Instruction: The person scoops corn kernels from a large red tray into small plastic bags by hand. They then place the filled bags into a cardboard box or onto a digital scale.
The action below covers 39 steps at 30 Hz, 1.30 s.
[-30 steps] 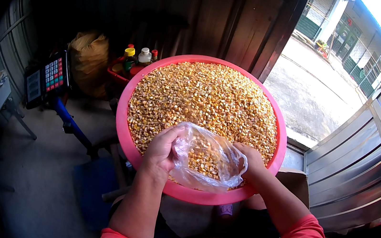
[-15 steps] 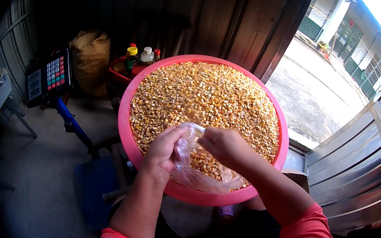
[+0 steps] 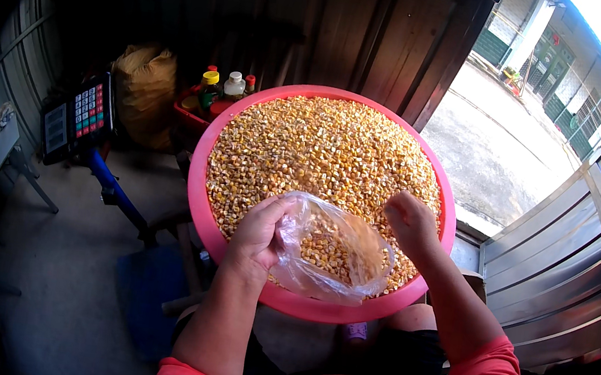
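Note:
A wide pink basin (image 3: 197,181) heaped with dried yellow corn kernels (image 3: 330,138) stands right in front of me. At its near side, my left hand (image 3: 261,229) is closed on the left edge of a clear plastic bag (image 3: 356,292). The bag's mouth gapes open toward the right. Kernels show inside or through the thin film; I cannot tell which. Over the kernels to the right of the bag, my right hand (image 3: 413,219) is apart from it with curled fingers. Whatever those fingers hold, if anything, is hidden.
To the left, a scale's keypad display (image 3: 77,116) sits on a blue post (image 3: 115,190) above a dark blue platform (image 3: 149,297). A tan sack (image 3: 143,95) and several capped bottles (image 3: 210,89) stand behind. A slatted metal panel (image 3: 553,259) flanks the doorway at right.
My right hand has moved right, away from the bag's mouth. The bag has opened wider. My left hand keeps its grip in the same place.

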Available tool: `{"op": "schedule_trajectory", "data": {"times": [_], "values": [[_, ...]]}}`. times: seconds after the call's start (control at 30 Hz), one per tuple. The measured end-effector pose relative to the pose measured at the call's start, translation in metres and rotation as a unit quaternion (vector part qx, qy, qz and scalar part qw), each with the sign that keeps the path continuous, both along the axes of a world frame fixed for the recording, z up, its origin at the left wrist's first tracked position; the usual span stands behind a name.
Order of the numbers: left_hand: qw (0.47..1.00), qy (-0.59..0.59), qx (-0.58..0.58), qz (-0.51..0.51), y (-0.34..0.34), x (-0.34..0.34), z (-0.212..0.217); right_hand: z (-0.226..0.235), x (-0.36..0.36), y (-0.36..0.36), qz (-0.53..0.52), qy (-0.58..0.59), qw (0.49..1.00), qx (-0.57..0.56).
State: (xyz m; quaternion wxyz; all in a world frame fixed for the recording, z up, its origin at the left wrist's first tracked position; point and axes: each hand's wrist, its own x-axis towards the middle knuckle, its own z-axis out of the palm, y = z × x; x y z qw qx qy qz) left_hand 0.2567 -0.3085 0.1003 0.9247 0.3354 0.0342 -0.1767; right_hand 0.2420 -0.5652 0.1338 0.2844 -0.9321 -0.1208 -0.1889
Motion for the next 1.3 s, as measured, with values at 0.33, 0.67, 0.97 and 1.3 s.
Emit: {"op": "schedule_trajectory", "data": {"times": [0.33, 0.67, 0.97, 1.3], "values": [[1.0, -0.002, 0.018, 0.006, -0.002, 0.001, -0.003, -0.04, -0.028, -0.001, -0.02, 0.171, 0.966, -0.192], [1.0, -0.008, 0.016, -0.005, -0.001, 0.0, 0.0, -0.013, -0.006, 0.001, -0.04, 0.064, 0.997, 0.003], [1.0, -0.009, -0.006, -0.009, -0.001, 0.001, -0.005, 0.023, -0.003, 0.089, 0.196, 0.077, 0.977, -0.043], [1.0, -0.007, 0.0, -0.006, -0.001, 0.0, -0.003, 0.003, 0.0, 0.058, 0.156, 0.032, 0.985, 0.062]]}}
